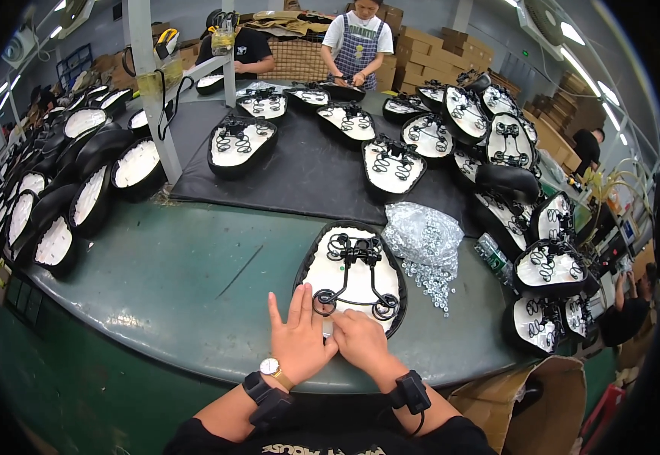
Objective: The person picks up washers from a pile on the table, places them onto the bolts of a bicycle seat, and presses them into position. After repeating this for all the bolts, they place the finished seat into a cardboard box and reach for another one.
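Note:
A bicycle saddle (pixel 356 284) lies upside down on the green table in front of me, its white underside and black wire springs facing up. My left hand (pixel 299 334) rests on its near left edge, fingers stretched out beside a coil spring. Closed, with the index finger pointing at the near rim, my right hand (pixel 360 339) presses beside the left thumb. A small pale piece shows between the two hands; what it is, and whether the right fingers grip it, stays hidden. Right of the saddle, small metal nuts (pixel 430 282) spill from a clear plastic bag (pixel 423 231).
More upturned saddles with springs (pixel 394 167) stand on a black mat (pixel 292 171) and in stacks at the right. Saddles without springs (pixel 136 163) pile up at left. A metal post (pixel 152 91) rises there. A cardboard box (pixel 527 394) sits near right. A co-worker (pixel 356 45) handles a saddle opposite.

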The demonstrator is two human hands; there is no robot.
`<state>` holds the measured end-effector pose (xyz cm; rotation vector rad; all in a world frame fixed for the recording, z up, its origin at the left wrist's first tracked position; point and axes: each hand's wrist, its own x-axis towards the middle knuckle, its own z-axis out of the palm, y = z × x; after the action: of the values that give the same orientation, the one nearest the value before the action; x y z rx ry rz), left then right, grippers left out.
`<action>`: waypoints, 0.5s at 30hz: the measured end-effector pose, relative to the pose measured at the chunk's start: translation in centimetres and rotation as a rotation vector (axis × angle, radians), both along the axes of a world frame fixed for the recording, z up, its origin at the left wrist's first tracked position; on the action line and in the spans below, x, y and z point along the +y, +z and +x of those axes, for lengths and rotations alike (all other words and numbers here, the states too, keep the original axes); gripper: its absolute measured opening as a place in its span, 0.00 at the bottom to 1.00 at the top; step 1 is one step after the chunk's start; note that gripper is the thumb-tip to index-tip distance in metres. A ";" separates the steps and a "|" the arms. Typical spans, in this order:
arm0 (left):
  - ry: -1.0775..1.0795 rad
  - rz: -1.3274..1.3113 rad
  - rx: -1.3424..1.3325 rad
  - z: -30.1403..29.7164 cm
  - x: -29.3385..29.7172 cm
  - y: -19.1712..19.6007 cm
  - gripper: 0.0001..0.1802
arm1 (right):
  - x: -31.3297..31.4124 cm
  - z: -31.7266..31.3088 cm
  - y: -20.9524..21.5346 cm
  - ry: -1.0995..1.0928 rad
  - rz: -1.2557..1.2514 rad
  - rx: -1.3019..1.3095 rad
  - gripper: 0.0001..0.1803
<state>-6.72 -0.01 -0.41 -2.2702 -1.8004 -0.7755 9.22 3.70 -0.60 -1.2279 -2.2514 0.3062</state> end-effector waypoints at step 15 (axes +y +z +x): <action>0.018 0.014 -0.018 0.3 -0.2 -0.4 0.28 | 1.1 -0.3 -0.2 0.014 -0.008 -0.056 0.07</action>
<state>-6.40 -0.20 -0.79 -2.2423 -1.8154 -0.8054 8.96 4.76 -0.78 -1.2396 -2.3094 0.2900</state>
